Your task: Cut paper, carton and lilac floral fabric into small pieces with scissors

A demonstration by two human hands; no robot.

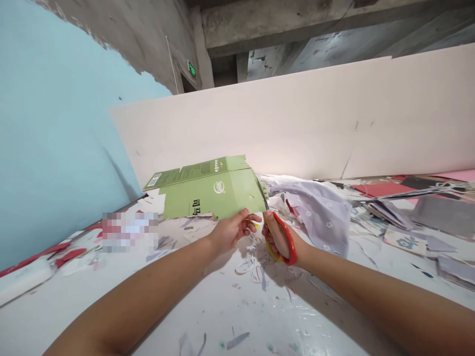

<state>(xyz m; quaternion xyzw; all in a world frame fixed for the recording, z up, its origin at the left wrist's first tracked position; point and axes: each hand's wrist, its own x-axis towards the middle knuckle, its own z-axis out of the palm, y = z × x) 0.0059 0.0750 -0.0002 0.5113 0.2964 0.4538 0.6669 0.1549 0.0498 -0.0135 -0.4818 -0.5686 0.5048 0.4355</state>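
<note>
While left hand (233,229) pinches green cardboard (245,190), right hand (277,235) curls round scissors (292,251).

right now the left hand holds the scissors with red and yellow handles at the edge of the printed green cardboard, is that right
No: the head view shows the right hand, not the left hand, holding the red-and-yellow scissors at the edge of the printed green cardboard.

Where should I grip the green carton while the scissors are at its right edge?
I'd pinch the green carton by its near edge, left of the scissors, coming from the near side: the thin, flat panel there offers an exposed edge.
</note>
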